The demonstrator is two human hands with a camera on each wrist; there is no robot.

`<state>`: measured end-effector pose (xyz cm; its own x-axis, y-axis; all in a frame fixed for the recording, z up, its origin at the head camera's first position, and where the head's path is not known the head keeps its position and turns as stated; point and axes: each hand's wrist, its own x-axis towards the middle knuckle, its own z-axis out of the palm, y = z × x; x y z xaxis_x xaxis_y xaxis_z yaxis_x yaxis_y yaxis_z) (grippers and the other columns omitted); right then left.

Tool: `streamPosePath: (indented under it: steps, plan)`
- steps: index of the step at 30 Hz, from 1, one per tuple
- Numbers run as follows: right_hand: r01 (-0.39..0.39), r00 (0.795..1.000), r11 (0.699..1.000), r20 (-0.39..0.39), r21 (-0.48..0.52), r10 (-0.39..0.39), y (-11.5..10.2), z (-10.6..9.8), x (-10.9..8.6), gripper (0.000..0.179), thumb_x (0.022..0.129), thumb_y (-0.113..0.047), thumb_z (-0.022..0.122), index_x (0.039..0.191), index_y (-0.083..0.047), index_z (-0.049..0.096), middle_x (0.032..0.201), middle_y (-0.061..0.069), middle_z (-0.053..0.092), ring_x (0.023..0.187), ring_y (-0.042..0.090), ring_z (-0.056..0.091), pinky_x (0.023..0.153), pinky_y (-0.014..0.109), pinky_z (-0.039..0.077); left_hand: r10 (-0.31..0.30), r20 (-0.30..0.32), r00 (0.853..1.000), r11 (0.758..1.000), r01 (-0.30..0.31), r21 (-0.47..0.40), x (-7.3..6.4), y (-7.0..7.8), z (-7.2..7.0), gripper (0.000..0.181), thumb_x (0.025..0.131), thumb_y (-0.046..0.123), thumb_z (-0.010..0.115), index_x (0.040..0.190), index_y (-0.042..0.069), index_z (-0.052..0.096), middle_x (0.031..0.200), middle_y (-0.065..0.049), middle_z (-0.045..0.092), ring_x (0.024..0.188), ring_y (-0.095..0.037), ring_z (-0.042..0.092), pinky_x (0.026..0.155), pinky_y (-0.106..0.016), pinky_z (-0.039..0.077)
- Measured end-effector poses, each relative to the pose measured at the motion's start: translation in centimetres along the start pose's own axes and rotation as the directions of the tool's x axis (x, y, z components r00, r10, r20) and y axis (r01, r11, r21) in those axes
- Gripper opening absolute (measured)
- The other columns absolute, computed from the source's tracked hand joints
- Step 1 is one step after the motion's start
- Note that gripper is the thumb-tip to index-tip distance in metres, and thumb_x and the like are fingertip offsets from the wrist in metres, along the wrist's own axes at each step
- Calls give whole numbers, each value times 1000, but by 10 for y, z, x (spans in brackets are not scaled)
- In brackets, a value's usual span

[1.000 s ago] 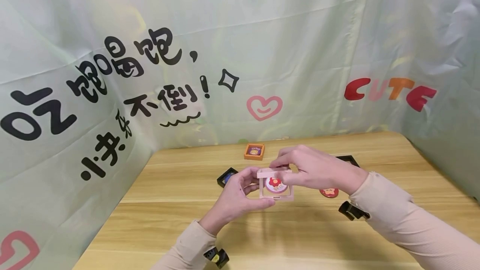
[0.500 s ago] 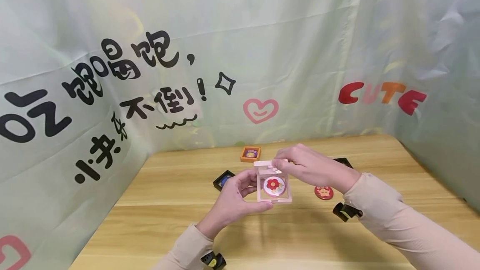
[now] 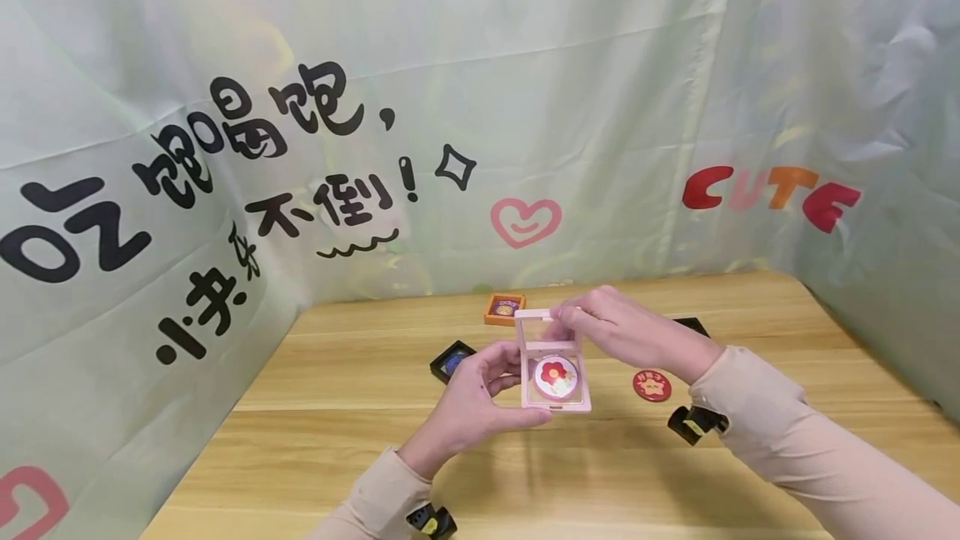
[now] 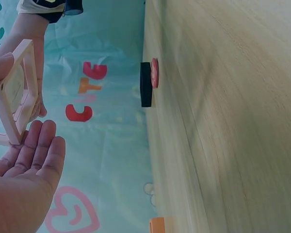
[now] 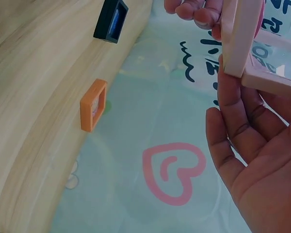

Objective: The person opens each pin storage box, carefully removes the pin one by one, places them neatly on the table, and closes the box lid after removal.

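Observation:
A pink hinged display case (image 3: 558, 407) with clear windows hangs above the table, its lid raised from its base. Inside the base sits a round badge (image 3: 556, 377) with a red flower on white. My left hand (image 3: 480, 394) grips the base from the left, thumb along the front edge and fingers behind. With thumb and fingers, my right hand (image 3: 633, 333) pinches the top right of the lid. In the left wrist view the case (image 4: 6, 114) appears edge-on between both hands. The right wrist view shows the case (image 5: 237, 41) beside the right fingers.
On the wooden table (image 3: 337, 440) lie an orange frame (image 3: 490, 319) at the back and a black frame (image 3: 441, 367) with a blue insert behind the left hand. A red star badge (image 3: 652, 386) and another black frame (image 3: 692, 327), partly hidden, lie to the right. Printed fabric encloses the table.
The lid has swung up from nearly flat against the base to standing upright, with the right hand lifting its edge. The left hand keeps its grip on the base.

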<state>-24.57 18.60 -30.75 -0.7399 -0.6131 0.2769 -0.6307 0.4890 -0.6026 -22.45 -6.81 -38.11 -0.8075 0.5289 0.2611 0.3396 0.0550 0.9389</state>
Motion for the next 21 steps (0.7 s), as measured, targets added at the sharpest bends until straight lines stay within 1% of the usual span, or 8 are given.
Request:
streamPosePath:
  steps: [1,3,6,8,13,17,21]
  plan:
    - [0,1000,1000,5,10,0,1,0,0,46,115,-20,39,106,-11,84,103,-3,83,102,13,77,95,35,61,3,2,1000,1000,-3,2,0,0,0,62,78,0,92,133,4,63,128,-11,70,117,-16,69,109,-30,59]
    - [7,1000,1000,10,26,-8,4,-1,1,49,115,-19,37,105,-10,84,102,-3,84,104,14,78,99,37,61,7,5,1000,1000,-7,7,0,0,1,63,77,-1,92,133,4,63,128,-11,70,117,-15,69,109,-30,59]
    - [0,1000,999,15,38,0,7,-3,2,51,115,-20,36,104,-11,85,100,-5,84,101,12,77,100,36,59,11,6,1000,1000,-11,8,0,-1,2,63,77,-2,93,132,3,63,127,-11,70,115,-13,70,109,-30,59]
    - [-15,1000,999,21,44,14,7,-3,2,51,116,-22,36,103,-13,85,98,-5,83,99,11,77,98,35,59,9,8,1000,1000,-9,9,0,-1,2,62,77,-1,93,132,3,63,126,-11,70,115,-13,70,109,-30,59]
    - [-45,998,997,35,58,43,6,-2,2,51,117,-26,38,102,-13,85,99,-3,83,99,12,76,94,35,60,3,12,1000,1000,-3,17,0,-1,1,62,79,3,93,133,5,64,127,-10,70,115,-16,70,108,-29,58]
    - [-56,998,997,32,62,54,6,-2,2,48,117,-30,41,107,-10,84,101,-2,83,93,11,76,90,34,62,-19,9,1000,1000,19,6,-1,-2,-2,58,81,6,92,133,6,65,126,-9,71,115,-19,71,107,-28,59]
    - [-66,998,996,22,62,64,7,-3,0,46,117,-33,44,113,-7,81,93,-4,81,86,10,75,86,31,63,-52,11,999,998,52,-21,-1,-4,-4,56,83,8,91,133,5,65,126,-8,71,115,-20,71,106,-27,59]
